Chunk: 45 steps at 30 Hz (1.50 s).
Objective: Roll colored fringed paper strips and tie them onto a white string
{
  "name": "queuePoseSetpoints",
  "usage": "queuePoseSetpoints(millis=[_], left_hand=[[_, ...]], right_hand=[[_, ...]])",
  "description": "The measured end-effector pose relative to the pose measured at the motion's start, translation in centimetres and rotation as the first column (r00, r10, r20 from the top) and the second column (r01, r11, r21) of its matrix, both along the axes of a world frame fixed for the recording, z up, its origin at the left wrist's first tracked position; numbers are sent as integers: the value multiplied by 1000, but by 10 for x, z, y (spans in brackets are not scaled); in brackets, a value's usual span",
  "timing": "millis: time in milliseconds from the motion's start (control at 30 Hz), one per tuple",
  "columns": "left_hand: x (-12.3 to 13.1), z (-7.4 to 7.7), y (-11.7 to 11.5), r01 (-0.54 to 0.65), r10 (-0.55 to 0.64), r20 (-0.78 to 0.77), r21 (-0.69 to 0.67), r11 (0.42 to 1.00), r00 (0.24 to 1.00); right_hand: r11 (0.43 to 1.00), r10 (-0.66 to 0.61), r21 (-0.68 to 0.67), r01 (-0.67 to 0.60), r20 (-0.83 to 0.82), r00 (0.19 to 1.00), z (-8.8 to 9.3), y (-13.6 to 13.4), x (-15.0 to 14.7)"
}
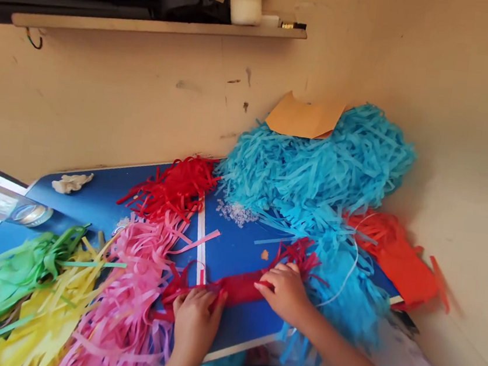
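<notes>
A dark red strip of tissue paper (238,287) with fringed ends lies across the front part of the blue table. My left hand (199,314) is closed on its left part, beside the pink fringe. Near its right end, by the fringe, my right hand (285,289) grips the same strip with thumb and fingers. Blue fringed paper (307,167) is heaped behind and to the right of my right hand. Pink fringed paper (135,288) spreads out left of my left hand.
Yellow (47,319) and green fringes (7,285) lie at the left. Red fringe (177,187), small clear pieces (237,213) and a glass jar (31,213) are farther back. Orange-red paper (406,266) sits at the right. A shelf (156,27) hangs on the wall.
</notes>
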<state>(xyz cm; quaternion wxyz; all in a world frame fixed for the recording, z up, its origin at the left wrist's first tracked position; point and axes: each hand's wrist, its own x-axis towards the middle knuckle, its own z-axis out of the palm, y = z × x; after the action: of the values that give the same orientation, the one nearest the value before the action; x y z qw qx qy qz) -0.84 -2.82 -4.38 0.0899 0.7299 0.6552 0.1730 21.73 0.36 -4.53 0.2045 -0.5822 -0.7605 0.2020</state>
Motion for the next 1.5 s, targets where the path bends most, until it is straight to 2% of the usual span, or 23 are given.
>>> queuePoseSetpoints(millis=[200,500,667,767,800,867,967,1000,1067,1133,1167,1200,1267,1367,1500], left_hand=[[4,7,6,0,-3,-88,-39,999,996],[2,2,10,24,-31,-126,-58,998,992],[5,7,11,-2,-13,-175,-88,996,985],[6,11,10,-20,28,-221,40,999,975],[7,11,10,23,2,-229,108,994,973],[7,11,13,209,-163,-246,174,962,956],[6,11,18,485,-450,-255,98,869,856],[6,12,20,533,-502,-251,69,844,828],[6,15,21,566,-545,-234,31,824,805],[6,20,20,566,-556,-207,-13,824,805],[6,22,19,560,-556,-196,-36,827,808],[7,23,19,552,-551,-192,-54,832,812],[6,22,19,548,-547,-214,-59,835,810],[2,14,20,534,-517,-242,5,845,821],[-7,5,20,469,-457,-115,129,874,882]], right_hand=[[995,-85,-39,89,93,992,-1,7,-3],[993,-98,-58,103,87,991,1,10,-5],[991,-106,-65,113,98,990,1,9,-5],[992,-103,-58,110,119,988,1,9,-5],[992,-111,-38,117,131,985,2,9,-6],[986,-167,42,162,169,971,5,8,-6],[944,-285,228,237,209,935,15,2,-4],[944,-248,272,188,207,946,18,0,-3],[960,9,271,-66,206,979,24,-6,-1],[920,315,175,-351,204,927,25,-9,2],[892,408,118,-436,204,890,24,-9,3],[880,446,75,-468,204,871,22,-7,5],[889,440,38,-455,201,875,17,-3,10],[910,406,28,-414,150,902,13,3,16],[916,398,27,-401,61,915,15,3,20]])
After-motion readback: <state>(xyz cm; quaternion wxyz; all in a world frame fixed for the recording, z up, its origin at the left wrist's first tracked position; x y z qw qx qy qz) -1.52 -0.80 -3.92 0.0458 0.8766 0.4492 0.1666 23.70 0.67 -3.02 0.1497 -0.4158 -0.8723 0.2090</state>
